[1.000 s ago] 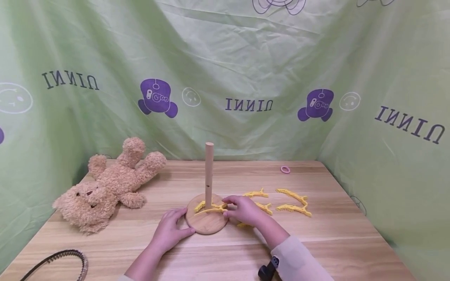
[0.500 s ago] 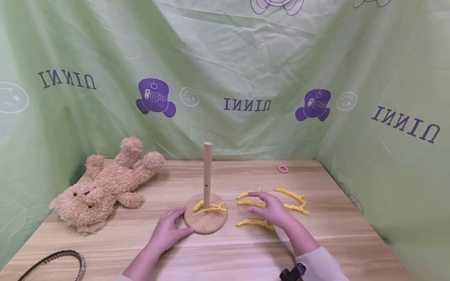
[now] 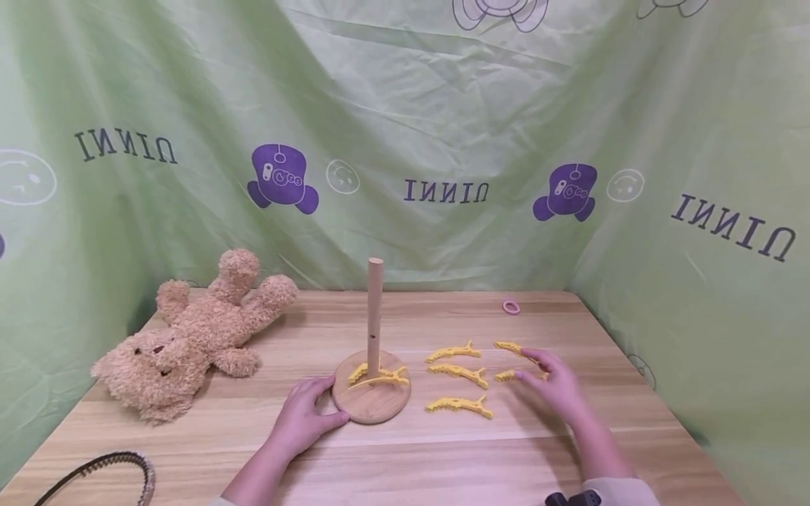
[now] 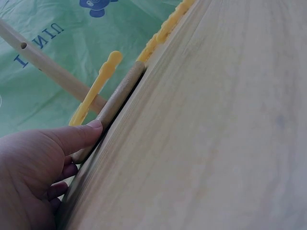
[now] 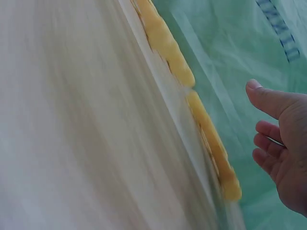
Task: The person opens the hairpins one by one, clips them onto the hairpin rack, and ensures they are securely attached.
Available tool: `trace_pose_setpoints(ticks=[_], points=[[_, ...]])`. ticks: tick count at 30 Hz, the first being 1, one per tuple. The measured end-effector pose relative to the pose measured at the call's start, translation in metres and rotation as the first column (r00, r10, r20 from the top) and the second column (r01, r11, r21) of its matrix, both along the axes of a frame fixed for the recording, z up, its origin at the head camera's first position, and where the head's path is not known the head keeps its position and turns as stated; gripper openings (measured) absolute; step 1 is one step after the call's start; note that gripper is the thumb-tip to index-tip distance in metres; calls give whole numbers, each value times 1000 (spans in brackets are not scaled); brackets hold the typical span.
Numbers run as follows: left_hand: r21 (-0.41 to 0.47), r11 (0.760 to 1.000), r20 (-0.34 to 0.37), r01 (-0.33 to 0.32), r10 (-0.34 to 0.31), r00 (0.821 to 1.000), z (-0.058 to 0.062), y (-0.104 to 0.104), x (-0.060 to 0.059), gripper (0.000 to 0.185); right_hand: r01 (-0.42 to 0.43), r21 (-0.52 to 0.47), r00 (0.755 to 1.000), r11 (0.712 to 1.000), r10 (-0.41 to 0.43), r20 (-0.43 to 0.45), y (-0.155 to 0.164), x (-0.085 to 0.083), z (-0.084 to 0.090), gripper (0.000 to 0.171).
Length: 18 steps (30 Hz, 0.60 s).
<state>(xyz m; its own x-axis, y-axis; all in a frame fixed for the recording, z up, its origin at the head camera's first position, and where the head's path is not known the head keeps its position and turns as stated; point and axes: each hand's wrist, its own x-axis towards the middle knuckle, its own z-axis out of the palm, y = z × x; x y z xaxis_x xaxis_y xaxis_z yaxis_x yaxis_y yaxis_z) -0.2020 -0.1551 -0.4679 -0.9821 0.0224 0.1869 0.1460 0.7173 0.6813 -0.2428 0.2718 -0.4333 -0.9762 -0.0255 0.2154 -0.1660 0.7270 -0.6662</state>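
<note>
A wooden stand has a round base (image 3: 370,407) and an upright peg (image 3: 375,309). Two yellow clips (image 3: 380,377) lie on the base by the peg. My left hand (image 3: 304,414) rests against the base's left rim, and in the left wrist view its thumb (image 4: 79,135) touches the base's rim (image 4: 120,96). Several loose yellow clips (image 3: 458,373) lie right of the stand. My right hand (image 3: 550,385) reaches, fingers straight, over the two rightmost clips (image 3: 508,346) and holds nothing. The blurred right wrist view shows the empty right hand (image 5: 283,158) beside two clips (image 5: 211,143).
A brown teddy bear (image 3: 190,337) lies at the table's left. A black headband (image 3: 104,467) sits at the front left corner, and a pink ring (image 3: 511,307) at the back right. Green cloth (image 3: 405,140) walls the table (image 3: 411,457) on three sides.
My right hand left the clips on the base and swept right across the loose clips to the rightmost pair. The left hand stayed on the base.
</note>
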Motion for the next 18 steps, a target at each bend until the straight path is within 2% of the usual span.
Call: trace_pose_setpoints(ticks=[3, 6, 9, 18], points=[[0, 1000, 4, 0, 0, 1000, 0, 0, -1, 75, 40, -9, 999, 999, -40, 24, 18, 1, -3, 55], [8, 1000, 10, 1, -1, 1000, -1, -1, 0, 75, 75, 31, 994, 997, -78, 79, 32, 2, -6, 58], [13, 1000, 14, -1, 1, 1000, -1, -1, 0, 75, 65, 82, 993, 995, -73, 93, 39, 1, -10, 61], [7, 1000, 18, -1, 1, 1000, -2, -1, -1, 75, 37, 136, 999, 990, -42, 31, 48, 1, -23, 57]])
